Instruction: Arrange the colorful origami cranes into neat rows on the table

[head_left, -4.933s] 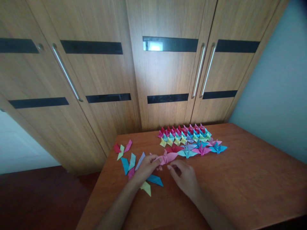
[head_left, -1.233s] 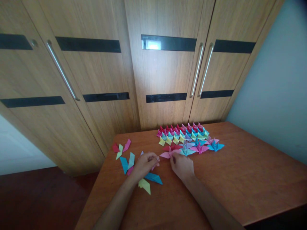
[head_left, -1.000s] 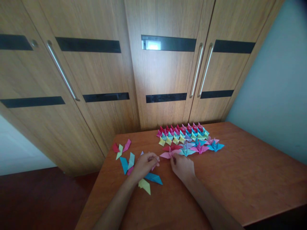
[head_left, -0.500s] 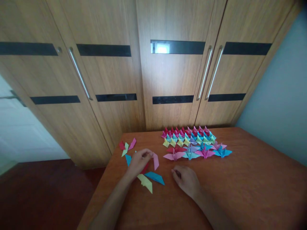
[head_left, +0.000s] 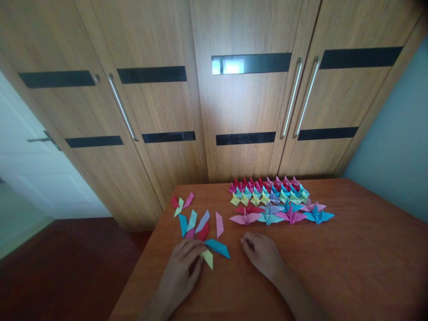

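My left hand (head_left: 183, 267) is over the near left of the table, its fingertips closed on the upper left end of a pale yellow folded paper piece (head_left: 208, 259). That piece lies on the wood beside a blue folded piece (head_left: 218, 248). Just beyond are a red folded piece (head_left: 203, 231), a magenta one (head_left: 190, 233) partly behind the hand, a lavender one (head_left: 202, 220) and a pink one (head_left: 219, 224). My right hand (head_left: 262, 253) rests on the table as a loose fist, with nothing showing in it.
Rows of colourful folded paper cranes (head_left: 267, 196) stand at the back of the brown table (head_left: 351, 249), larger ones with spread wings (head_left: 247, 217) in front. More folded pieces (head_left: 179, 207) lie at the left edge. A wooden wardrobe (head_left: 240, 107) rises directly behind.
My left hand has let go of the pink folded piece, which now lies on the table, and has moved nearer to the yellow one. My right hand stays put; the view has shifted slightly.
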Demonstrator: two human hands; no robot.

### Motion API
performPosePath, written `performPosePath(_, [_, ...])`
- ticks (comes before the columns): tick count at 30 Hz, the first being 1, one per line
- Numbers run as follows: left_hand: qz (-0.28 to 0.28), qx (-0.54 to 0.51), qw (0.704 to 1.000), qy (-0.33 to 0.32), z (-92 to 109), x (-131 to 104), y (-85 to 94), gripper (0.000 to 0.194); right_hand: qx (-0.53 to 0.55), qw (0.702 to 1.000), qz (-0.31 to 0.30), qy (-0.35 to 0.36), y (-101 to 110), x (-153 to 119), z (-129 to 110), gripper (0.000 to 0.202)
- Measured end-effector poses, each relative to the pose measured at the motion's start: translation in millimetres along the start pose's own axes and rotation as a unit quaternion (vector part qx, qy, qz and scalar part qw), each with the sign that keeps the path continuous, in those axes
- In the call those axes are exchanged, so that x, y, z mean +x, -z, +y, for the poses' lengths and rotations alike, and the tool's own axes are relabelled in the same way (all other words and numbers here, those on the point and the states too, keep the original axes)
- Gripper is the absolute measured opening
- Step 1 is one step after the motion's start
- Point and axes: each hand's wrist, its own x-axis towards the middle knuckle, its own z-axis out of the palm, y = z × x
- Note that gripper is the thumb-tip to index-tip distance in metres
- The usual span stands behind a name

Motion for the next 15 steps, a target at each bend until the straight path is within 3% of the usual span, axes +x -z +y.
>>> performPosePath(5, [-0.04,0.071,0.996,-0.021,3,-9,-3.2,0.035,0.013,1.0,-0.004,-0.002,1,0,1,0.023])
performPosePath(15, [-0.051,0.084,0.995,-0.021,10,-17,1.1,0.02,0.012,1.0,-0.004,-0.008,2,0,0,0.021])
